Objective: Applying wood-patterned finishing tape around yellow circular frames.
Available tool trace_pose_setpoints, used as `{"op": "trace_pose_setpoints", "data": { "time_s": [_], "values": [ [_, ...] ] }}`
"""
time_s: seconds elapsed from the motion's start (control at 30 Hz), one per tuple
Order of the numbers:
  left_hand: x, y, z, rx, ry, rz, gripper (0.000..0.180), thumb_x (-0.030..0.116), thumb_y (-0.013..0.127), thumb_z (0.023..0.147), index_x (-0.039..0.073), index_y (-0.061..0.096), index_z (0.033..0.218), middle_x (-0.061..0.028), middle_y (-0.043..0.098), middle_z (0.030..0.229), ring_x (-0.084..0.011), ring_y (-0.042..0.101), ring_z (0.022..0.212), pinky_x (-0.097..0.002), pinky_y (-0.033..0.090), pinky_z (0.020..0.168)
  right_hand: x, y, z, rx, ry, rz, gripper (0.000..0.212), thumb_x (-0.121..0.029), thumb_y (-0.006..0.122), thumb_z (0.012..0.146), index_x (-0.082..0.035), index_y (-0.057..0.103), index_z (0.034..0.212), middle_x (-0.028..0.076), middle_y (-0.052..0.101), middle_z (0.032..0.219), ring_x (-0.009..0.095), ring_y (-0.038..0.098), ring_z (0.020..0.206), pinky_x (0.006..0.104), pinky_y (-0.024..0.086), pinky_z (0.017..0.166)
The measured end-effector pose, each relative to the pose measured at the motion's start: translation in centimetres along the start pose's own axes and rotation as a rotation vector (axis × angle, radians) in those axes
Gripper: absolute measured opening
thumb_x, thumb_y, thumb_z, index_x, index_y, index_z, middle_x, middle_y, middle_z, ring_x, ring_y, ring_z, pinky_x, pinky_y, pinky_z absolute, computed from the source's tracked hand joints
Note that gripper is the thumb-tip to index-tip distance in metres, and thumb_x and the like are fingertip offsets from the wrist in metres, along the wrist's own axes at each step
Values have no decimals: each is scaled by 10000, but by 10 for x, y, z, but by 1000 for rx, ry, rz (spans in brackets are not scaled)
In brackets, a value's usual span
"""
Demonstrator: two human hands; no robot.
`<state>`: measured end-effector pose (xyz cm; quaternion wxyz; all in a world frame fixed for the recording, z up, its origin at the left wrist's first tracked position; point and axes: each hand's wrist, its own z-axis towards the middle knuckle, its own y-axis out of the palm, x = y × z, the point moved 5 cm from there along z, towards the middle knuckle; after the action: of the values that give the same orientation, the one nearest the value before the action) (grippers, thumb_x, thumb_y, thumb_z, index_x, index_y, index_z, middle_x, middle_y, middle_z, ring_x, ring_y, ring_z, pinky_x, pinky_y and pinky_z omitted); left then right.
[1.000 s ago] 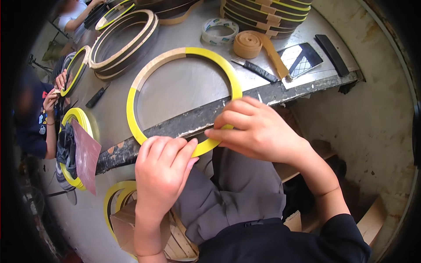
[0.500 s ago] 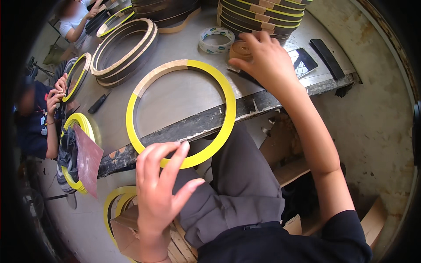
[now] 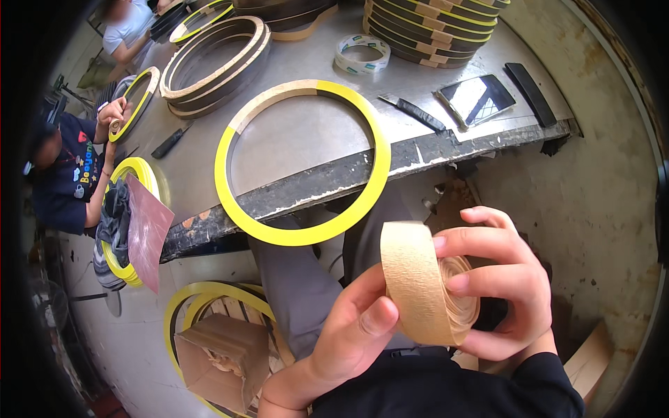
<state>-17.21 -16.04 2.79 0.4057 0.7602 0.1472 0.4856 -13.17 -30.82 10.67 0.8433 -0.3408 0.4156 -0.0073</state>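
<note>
Fingers (image 3: 456,282) of our right hand (image 3: 498,285) clamp the roll of tan paper tape (image 3: 425,282) from the right, while our left hand (image 3: 355,324) presses its thumb against the roll's outer band (both hands grip it, above our lap). Ahead, a half-taped yellow ring (image 3: 303,233) overhangs the bench (image 3: 306,132) edge, near a utility knife (image 3: 414,111).

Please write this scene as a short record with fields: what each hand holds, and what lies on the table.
left hand: grips the tan tape roll from below, thumb on its band
right hand: holds the same roll, fingers on its side
ring: mostly yellow, partly bare wood, overhanging the table edge
table: grey metal; clear tape roll, knife, phone
</note>
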Motion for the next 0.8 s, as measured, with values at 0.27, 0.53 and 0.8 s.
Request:
{"op": "trace_pose_setpoints", "data": {
  "time_s": [0.27, 0.53, 0.8],
  "values": [
    [-11, -12, -8, -90, 178, -184, 676, 391, 621, 980, 14, 413, 1501, -149, 473, 1507, -248, 451, 1402, -444, 337, 1176, 6, 12, -19, -134, -25, 52, 417, -192, 798, 797, -92, 650, 1174, 194, 667, 1267, 329, 668, 1135, 500, 433, 1006],
    [-14, -21, -17, 376, 298, -4, 387, 271, 514, 1066, 73, 504, 1398, -89, 561, 1409, -196, 541, 1299, -388, 415, 1130, 10, 63, -22, -16, -148, -280, 496, -179, 758, 790, -13, 621, 1236, 159, 587, 1409, 344, 571, 1305, 531, 415, 1109],
    [-24, -27, -29, 303, 146, -301, 198, 169, 572, 1033, 88, 583, 1214, -55, 613, 1264, -194, 568, 1233, -414, 419, 1100, 39, 70, -29, -17, -132, 295, 516, -84, 737, 834, -92, 582, 1326, 108, 651, 1330, 326, 603, 1267, 546, 280, 1160]
  ]
}}
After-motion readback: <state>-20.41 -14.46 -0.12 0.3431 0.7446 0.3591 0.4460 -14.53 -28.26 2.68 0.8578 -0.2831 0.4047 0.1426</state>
